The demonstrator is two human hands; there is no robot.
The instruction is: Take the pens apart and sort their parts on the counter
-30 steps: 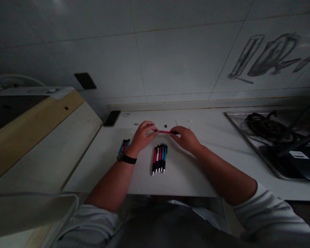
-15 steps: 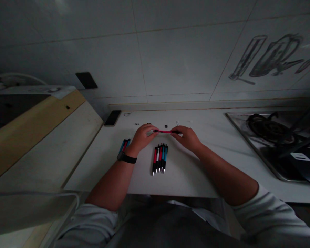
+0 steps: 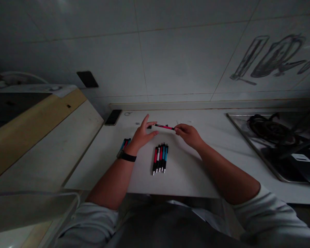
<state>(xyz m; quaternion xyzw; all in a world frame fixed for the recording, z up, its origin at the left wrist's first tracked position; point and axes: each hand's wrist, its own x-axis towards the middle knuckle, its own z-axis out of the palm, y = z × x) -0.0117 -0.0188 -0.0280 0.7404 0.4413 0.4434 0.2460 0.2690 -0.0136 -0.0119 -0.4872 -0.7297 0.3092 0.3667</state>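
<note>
A red and black pen [image 3: 165, 127] is held above the white counter, its right end pinched in my right hand [image 3: 188, 133]. At the pen's left end, my left hand [image 3: 142, 133] has its fingers spread, with a fingertip close to or touching the tip; contact is hard to tell. Below both hands lies a row of several pens [image 3: 160, 158] in red, white and blue, side by side with their metal tips toward me. More pens [image 3: 125, 144] lie partly hidden beside my left wrist. Small dark parts [image 3: 149, 127] sit behind my left hand.
A phone [image 3: 113, 117] lies at the counter's back left, near a thin ring-shaped item [image 3: 127, 113]. Tiny metal pieces [image 3: 137, 123] and thin pale sticks [image 3: 178, 122] are along the back. A gas stove [image 3: 268, 137] stands at right; a wooden-edged panel [image 3: 74, 100] borders the left.
My left hand has loosened from the pen's left end and spread its fingers. The pen now tilts, its left end higher, while my right hand keeps hold.
</note>
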